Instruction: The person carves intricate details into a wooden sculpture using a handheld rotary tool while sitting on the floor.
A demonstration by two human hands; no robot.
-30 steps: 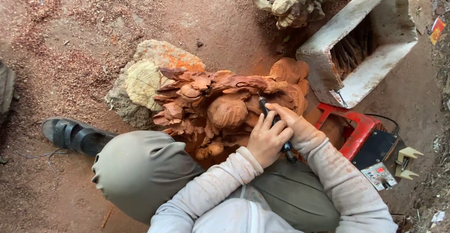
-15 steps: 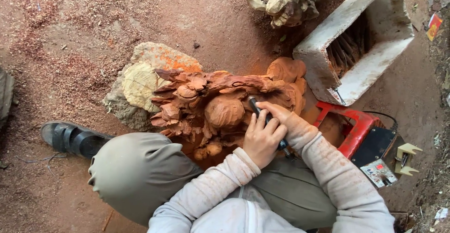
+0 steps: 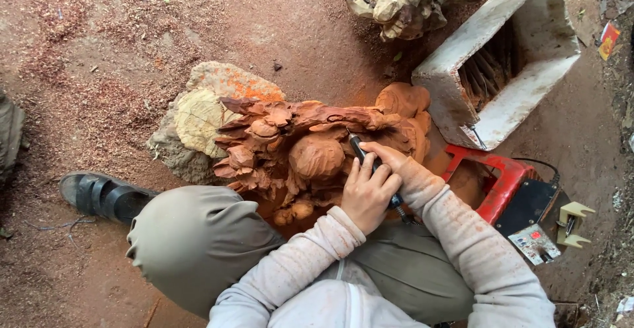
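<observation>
Holding a thin black carving tool [image 3: 368, 163], the left hand [image 3: 367, 193] and right hand [image 3: 389, 158] are both wrapped tight around it. The tool's long body slants up and away to the left, and its tip touches the red-brown wood carving [image 3: 310, 150], which sits just past the hands, above the bent knee [image 3: 198, 235].

Reddish-brown wood carving [image 3: 297, 150], knobbly, lies on its side on dirt; slim black rotary tool [image 3: 362, 153] tip touches it.
</observation>
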